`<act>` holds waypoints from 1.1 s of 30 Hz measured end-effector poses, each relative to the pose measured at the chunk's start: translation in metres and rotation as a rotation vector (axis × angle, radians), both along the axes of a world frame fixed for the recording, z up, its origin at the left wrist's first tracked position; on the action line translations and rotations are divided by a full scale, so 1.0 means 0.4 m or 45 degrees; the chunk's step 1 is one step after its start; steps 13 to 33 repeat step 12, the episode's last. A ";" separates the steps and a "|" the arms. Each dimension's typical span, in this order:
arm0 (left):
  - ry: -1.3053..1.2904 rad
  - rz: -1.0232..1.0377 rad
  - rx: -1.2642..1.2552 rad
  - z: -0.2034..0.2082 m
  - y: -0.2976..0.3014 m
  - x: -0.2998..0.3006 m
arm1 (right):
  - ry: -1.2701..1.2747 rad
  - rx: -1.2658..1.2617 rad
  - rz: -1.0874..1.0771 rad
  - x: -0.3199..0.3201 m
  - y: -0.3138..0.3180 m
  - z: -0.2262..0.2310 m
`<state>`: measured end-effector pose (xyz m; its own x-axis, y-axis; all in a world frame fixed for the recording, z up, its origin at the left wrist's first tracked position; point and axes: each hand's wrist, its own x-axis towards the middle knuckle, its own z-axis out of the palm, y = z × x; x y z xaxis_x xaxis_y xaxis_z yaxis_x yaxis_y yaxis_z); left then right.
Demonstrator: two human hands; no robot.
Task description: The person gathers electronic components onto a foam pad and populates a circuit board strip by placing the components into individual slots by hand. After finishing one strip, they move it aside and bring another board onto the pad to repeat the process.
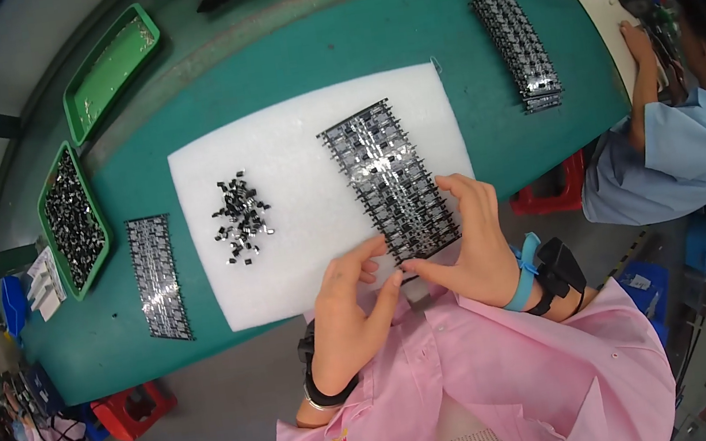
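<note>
A black panel of many small circuit boards (391, 182), with shiny metallic parts in rows, lies aslant on a white foam sheet (287, 126). My left hand (349, 310) is at the panel's near left corner, its fingers curled against the edge and its thumb reaching toward the near end. Along the panel's right edge rest the fingers of my right hand (479, 244), while its thumb presses at the near edge. Together the two hands grip the panel's near end. Left of it on the foam is a loose pile of small black and silver parts (242, 213).
Similar panels lie on the green table at the left (158, 277) and far right (517, 47). A green tray of black parts (45, 216) and a shallower green tray (72, 97) stand at the left. A co-worker in blue (674, 151) works at the right. Red stools (133, 410) stand below.
</note>
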<state>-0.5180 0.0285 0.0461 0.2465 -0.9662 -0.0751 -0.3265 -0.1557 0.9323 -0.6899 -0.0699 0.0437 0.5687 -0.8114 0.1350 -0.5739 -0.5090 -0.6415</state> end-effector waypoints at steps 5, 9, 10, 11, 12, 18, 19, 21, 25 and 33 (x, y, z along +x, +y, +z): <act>0.207 -0.060 0.002 -0.014 -0.001 0.002 | 0.044 -0.037 -0.065 0.035 -0.010 -0.011; 0.209 -0.084 0.005 -0.008 -0.006 0.008 | 0.075 -0.061 -0.080 0.043 -0.027 -0.009; 0.167 -0.079 -0.006 -0.001 -0.006 0.010 | 0.085 -0.044 -0.068 0.040 -0.030 -0.006; 0.125 -0.074 -0.017 0.007 -0.005 0.011 | 0.094 -0.027 -0.056 0.039 -0.033 -0.003; 0.119 -0.076 -0.027 0.008 -0.011 0.015 | 0.096 0.016 -0.059 0.039 -0.036 -0.002; 0.119 -0.076 -0.027 0.008 -0.011 0.015 | 0.096 0.016 -0.059 0.039 -0.036 -0.002; 0.119 -0.076 -0.027 0.008 -0.011 0.015 | 0.096 0.016 -0.059 0.039 -0.036 -0.002; 0.119 -0.076 -0.027 0.008 -0.011 0.015 | 0.096 0.016 -0.059 0.039 -0.036 -0.002; 0.119 -0.076 -0.027 0.008 -0.011 0.015 | 0.096 0.016 -0.059 0.039 -0.036 -0.002; 0.119 -0.076 -0.027 0.008 -0.011 0.015 | 0.096 0.016 -0.059 0.039 -0.036 -0.002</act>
